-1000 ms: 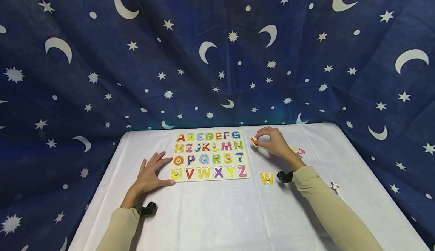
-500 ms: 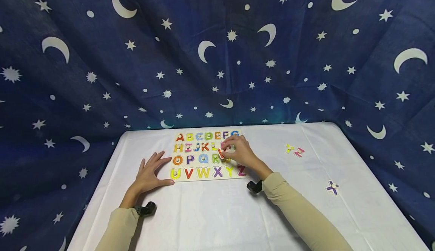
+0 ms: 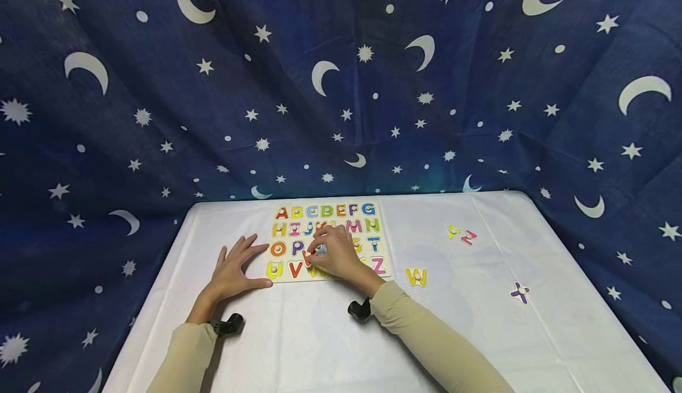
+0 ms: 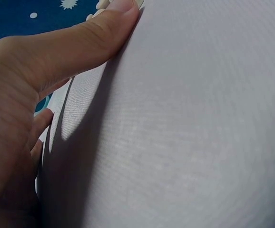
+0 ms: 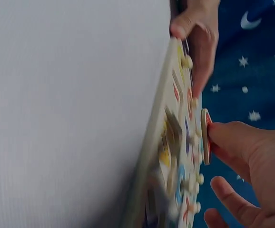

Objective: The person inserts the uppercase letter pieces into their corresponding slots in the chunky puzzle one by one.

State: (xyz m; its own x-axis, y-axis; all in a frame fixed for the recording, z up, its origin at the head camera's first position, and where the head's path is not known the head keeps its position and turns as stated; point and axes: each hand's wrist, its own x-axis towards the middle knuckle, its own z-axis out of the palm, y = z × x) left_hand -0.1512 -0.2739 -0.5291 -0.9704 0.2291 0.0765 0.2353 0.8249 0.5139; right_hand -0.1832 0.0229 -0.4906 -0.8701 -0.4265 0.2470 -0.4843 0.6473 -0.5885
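Observation:
A wooden alphabet board [image 3: 388, 260] lies on the white table, its upper rows holding knobbed letters. My right hand [image 3: 341, 254] pinches a red letter V piece [image 3: 307, 258] over the board's lower rows, just right of the red V recess [image 3: 295, 270]. In the right wrist view that V piece [image 5: 205, 137] is held by its knob side, apart from the board's face. My left hand [image 3: 233, 273] lies at the board's left edge, fingers spread, thumb and index fingertip at the rim. In the left wrist view the left thumb [image 4: 80, 45] stretches to the board's corner.
To the right of the board lie a yellow W piece [image 3: 416, 277], a yellow Y piece [image 3: 453, 231], a pink Z piece [image 3: 468, 238] and a purple X piece [image 3: 519, 292]. A dark blue curtain [image 3: 341, 115] with moons and stars hangs behind the table.
My right hand has carried the red V piece leftward from the table beside the board, across it, to the lower left rows. The left hand stays at the board's edge.

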